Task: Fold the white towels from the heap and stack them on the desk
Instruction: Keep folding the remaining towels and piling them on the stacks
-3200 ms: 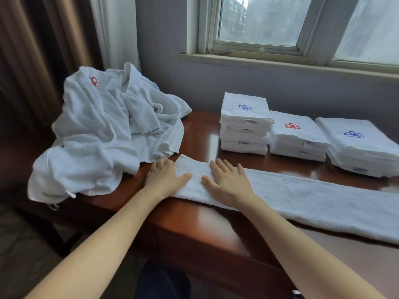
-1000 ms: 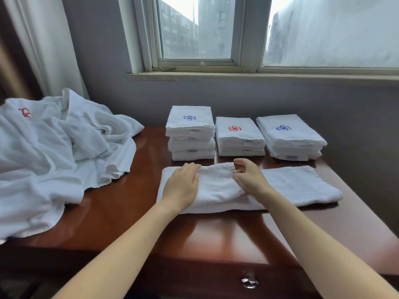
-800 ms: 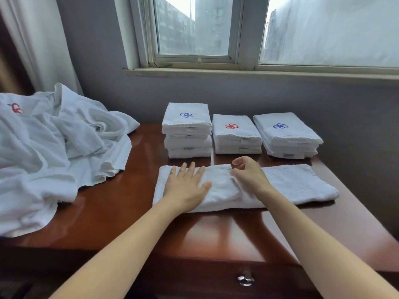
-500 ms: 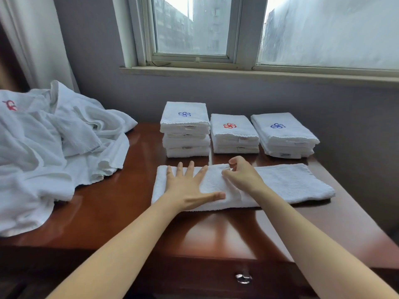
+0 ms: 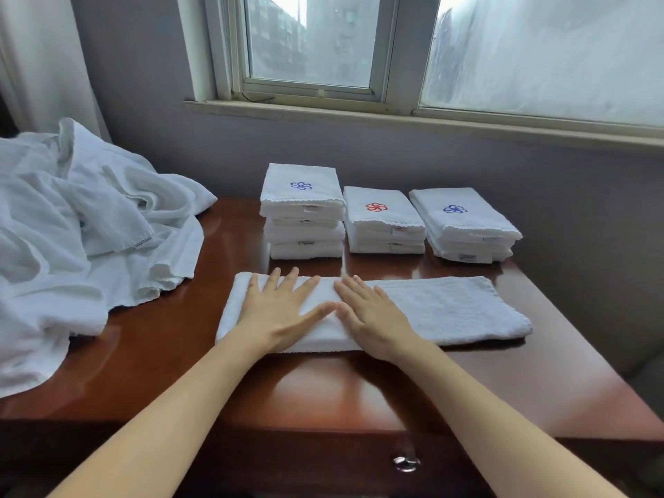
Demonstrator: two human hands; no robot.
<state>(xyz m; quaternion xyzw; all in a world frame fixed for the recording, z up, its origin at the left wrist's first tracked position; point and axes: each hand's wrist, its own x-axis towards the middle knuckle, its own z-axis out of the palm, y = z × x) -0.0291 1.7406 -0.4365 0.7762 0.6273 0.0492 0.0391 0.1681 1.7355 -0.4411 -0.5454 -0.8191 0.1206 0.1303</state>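
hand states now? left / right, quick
Left hand: open, fingers spread flat, pressing the folded end of the towel.
Right hand: open, fingers straight, pressing the same towel beside the left; holding nothing.

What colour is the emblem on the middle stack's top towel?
Red, on the middle stack; clearest in the head view.

Soft daylight from window (image 5: 312,41); glossy glare on desk (image 5: 323,393); wide-angle bending at edges.

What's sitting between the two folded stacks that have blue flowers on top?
In the head view, the red-flower stack stands between the left blue-flower stack and the right blue-flower stack, all in one row at the desk's far edge.
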